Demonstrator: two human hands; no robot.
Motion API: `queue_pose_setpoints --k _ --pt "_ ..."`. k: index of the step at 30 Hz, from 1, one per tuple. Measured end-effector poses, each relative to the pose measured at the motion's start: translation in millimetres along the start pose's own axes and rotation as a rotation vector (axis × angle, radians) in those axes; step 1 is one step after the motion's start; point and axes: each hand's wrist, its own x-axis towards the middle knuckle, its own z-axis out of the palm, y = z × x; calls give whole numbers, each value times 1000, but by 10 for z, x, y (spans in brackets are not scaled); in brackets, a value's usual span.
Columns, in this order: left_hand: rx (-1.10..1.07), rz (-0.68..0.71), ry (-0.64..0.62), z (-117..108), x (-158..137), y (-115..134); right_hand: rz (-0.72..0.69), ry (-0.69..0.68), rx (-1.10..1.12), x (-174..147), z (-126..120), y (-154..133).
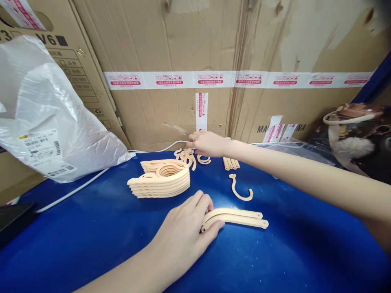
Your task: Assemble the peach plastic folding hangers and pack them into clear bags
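Observation:
My left hand (189,226) is closed on two cream plastic hanger arms (241,219), which lie side by side on the blue table and point right. At the back, my right hand (210,144) reaches over small loose parts with its fingers curled down; what is in them, if anything, is hidden. Close by it lie a heap of cream hooks (185,157), a curved piece (204,160) and a bundle of straight arms (231,163). A single cream hook (241,190) lies between my two hands. A neat stack of cream folding-hanger parts (161,183) stands left of centre.
Large cardboard boxes (171,110) form a wall behind the blue table (91,236). A white plastic parcel bag (61,118) stands at left, with a white cable (73,191) running beneath it. A dark bag with a pompom (354,148) sits at back right.

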Motion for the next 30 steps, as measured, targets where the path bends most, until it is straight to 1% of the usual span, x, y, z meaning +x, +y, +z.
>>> queue_pose_setpoints --k 4,8,15,21,30 --pt "3 5 5 7 -4 -12 -95 -29 -8 211 169 -26" --pt "16 14 7 9 -3 -6 -132 -45 -31 271 239 -11" --pt "19 13 5 5 -6 3 -156 -54 -74 282 258 20" --pt "23 14 2 4 -4 -12 -202 -66 -99 347 275 39" --pt "49 7 -1 -2 -29 -4 -226 -69 -110 426 268 39"
